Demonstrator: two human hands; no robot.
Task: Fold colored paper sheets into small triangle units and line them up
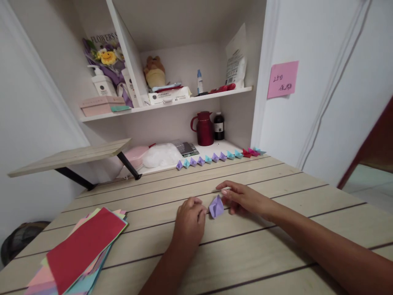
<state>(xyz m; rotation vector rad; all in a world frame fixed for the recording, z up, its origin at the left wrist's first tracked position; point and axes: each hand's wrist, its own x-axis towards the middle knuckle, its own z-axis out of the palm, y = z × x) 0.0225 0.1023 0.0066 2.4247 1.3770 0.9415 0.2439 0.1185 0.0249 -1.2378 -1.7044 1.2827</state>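
A small purple folded paper boat [216,207] sits on the wooden slatted table [264,246], pinched from both sides. My left hand [189,221] is curled, its fingertips gripping the boat's left end. My right hand [242,198] holds the boat's right end between thumb and fingers, the index finger stretched out above it. A row of several finished paper boats [219,156] in purple, light blue and red lines the table's far edge.
A stack of coloured paper sheets [81,250], red on top, lies at the near left. A small raised wooden shelf [70,157] stands at the far left. Behind are white shelves with a dark red jug [204,129], bottles, boxes and a flower bouquet. A pink sticky note [282,79] hangs on the wall.
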